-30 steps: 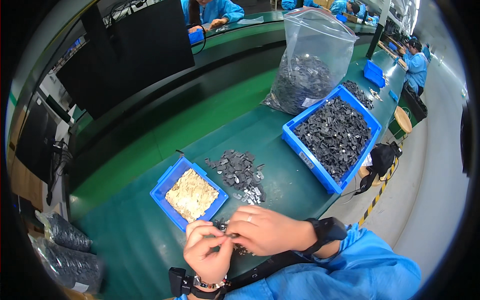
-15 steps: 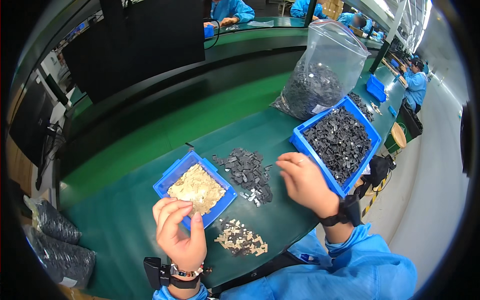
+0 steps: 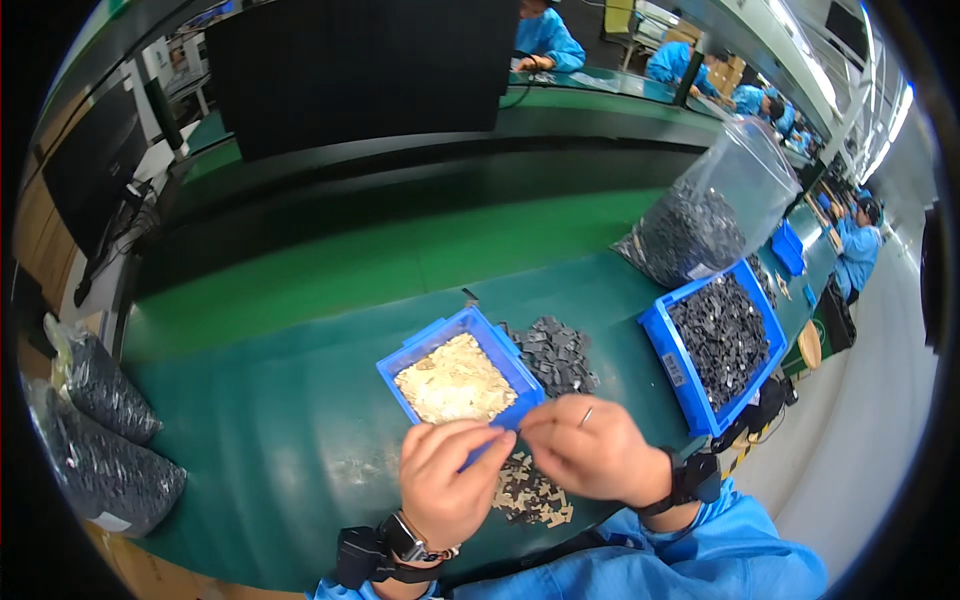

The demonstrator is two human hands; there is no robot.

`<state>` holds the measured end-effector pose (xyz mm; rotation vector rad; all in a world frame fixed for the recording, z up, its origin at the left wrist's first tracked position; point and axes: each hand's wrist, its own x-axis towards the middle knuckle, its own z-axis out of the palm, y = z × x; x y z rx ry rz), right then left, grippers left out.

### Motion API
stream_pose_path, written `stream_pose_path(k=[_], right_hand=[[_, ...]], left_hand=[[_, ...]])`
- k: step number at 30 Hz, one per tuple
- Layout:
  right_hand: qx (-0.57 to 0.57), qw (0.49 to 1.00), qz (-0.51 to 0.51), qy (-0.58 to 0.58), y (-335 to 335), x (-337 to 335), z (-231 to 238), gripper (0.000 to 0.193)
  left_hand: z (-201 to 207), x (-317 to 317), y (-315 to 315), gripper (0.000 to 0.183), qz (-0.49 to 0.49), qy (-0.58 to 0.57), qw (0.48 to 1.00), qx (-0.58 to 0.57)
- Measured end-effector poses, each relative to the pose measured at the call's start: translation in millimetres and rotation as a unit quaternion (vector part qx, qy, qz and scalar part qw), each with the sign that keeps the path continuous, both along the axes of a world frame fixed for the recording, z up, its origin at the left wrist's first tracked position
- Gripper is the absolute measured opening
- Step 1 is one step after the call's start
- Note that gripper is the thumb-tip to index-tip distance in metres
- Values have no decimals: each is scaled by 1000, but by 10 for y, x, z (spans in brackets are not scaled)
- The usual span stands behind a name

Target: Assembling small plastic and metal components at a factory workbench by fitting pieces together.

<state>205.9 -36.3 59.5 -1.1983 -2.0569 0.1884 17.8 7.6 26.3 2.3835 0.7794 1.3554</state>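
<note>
Left grip and right grip pinched close together, fingers curled, forearms angled inward

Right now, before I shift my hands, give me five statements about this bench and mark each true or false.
1. The smaller blue tray holds pale pieces. True.
2. The larger blue tray stands left of the smaller one. False: it stands to the right.
3. The fingertips of the left hand and right hand are close together. True.
4. The clear bag is empty. False: dark pieces fill its lower part.
5. The ring is on the left hand. False: it is on the right hand.
</note>
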Motion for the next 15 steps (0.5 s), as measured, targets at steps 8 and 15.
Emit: stream_pose_path(k=[8, 15], right_hand=[[-160, 948, 42, 273, 158, -357, -79, 17], [-97, 972, 17, 212, 252, -360, -3, 17]], left_hand=[[-182, -118, -83, 18, -15, -224, 941, -255], [1, -182, -9, 20, 31, -166, 969, -180]])
